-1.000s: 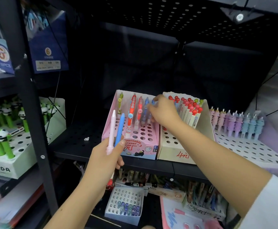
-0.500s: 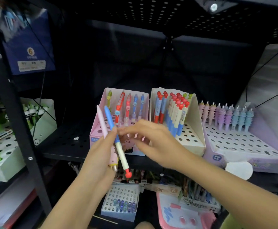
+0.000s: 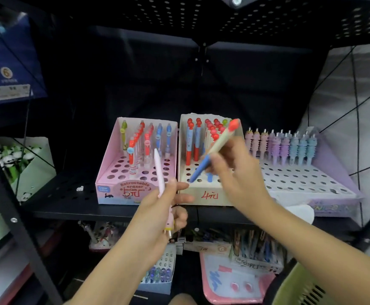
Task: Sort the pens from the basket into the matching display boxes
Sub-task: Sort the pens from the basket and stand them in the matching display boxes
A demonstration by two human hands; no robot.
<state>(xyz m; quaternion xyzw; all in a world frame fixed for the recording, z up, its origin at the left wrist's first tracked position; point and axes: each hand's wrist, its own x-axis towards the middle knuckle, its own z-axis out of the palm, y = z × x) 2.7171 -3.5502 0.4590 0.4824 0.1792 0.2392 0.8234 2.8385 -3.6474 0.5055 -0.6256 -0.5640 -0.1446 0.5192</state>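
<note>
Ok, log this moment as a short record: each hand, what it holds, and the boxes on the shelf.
left hand: grips a pink pen, upright
right hand: holds a blue and cream pen with a red cap, tilted, blue tip low over the cream box
pink box: left of the cream box, few pens, many free holes
purple box: far right, one back row of pens

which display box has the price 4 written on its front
The cream box in the middle, with red-capped pens. The pink box on its left is marked 5, and no price shows on the lilac box.
</note>
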